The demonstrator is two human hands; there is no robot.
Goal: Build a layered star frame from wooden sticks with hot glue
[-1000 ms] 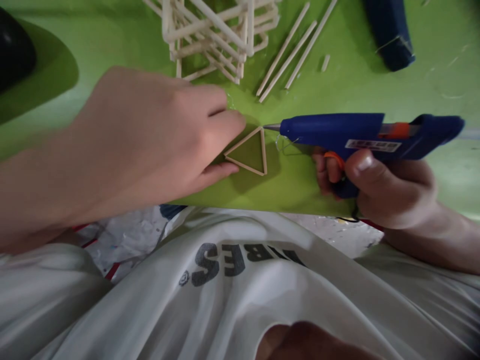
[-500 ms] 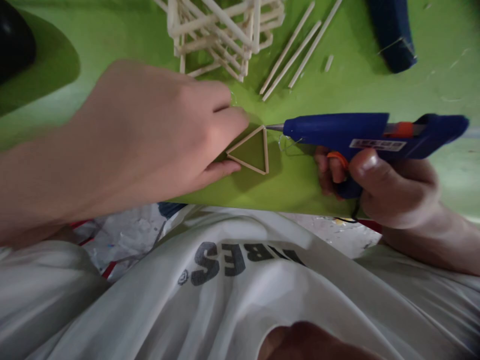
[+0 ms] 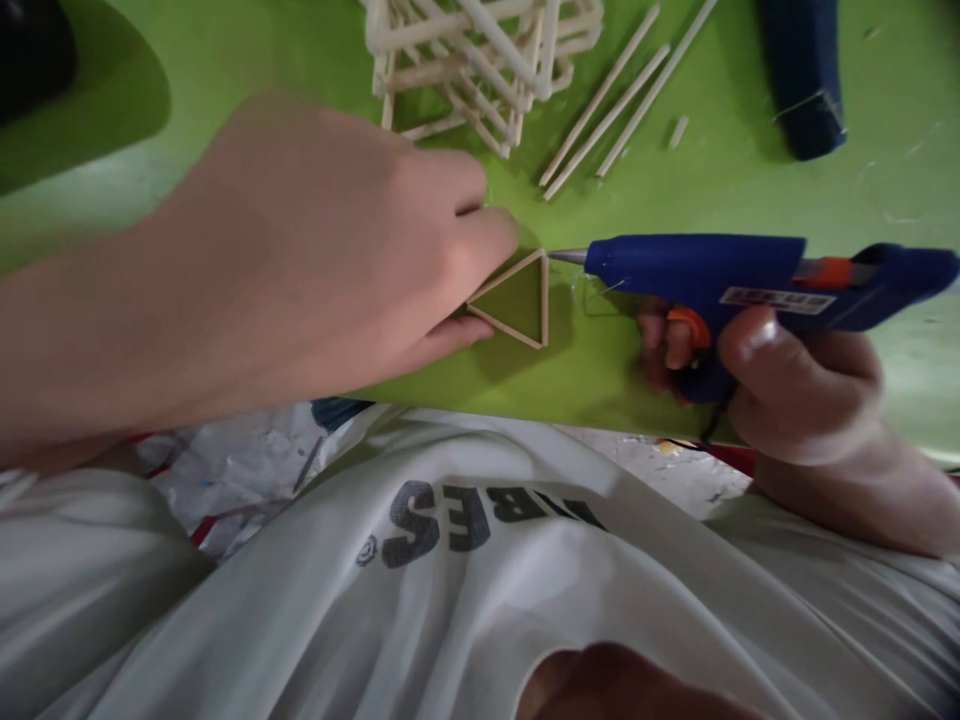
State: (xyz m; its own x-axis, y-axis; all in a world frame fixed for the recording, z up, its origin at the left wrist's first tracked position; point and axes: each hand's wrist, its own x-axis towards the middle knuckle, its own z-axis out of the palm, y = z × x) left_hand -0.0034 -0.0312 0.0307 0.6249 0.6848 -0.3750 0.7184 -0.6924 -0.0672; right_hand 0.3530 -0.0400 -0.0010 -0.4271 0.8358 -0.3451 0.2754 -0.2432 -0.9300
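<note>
A small triangle of thin wooden sticks is held just above the green table near its front edge. My left hand pinches it at its left corner between thumb and fingers; the fingertips are partly hidden behind the hand. Around the handle of a blue hot glue gun my right hand is closed, with fingers at the orange trigger. The metal nozzle points left, its tip at or very near the triangle's upper corner. Thin glue strands hang under the nozzle.
Beyond my left hand stands a stack of joined wooden sticks. Several loose sticks and a short stick piece lie right of it. A dark blue object is at the far right, a black one at the far left.
The whole scene has shifted slightly to the right in view. The nozzle tip sits slightly farther right of the triangle's upper corner; both hands keep their grips.
</note>
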